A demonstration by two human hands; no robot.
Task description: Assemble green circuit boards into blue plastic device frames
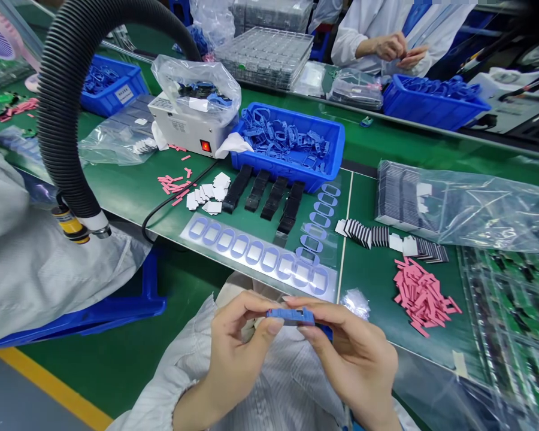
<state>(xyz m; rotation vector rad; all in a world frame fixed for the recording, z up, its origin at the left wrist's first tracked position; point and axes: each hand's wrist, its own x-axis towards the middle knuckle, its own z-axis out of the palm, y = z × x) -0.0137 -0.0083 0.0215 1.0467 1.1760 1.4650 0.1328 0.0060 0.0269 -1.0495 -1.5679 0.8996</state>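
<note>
Blue crate (338, 149) of blue frames (282, 140), left hand (245, 341), right hand (353, 359) both gripping 1 frame (291, 316)

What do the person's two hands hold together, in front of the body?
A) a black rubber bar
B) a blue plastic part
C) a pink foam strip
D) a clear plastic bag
B: the left hand and the right hand pinch the blue plastic part by its two ends.

Blue plastic frame (291, 316): flat, narrow, matte, with a rectangular window cut through its face and a darker end dipping slightly at the right. Pinched at both ends, left hand (242, 341) and right hand (350, 359), fingers curled round it. Held in the air, just off the near edge of the green workbench (372, 197).
</note>
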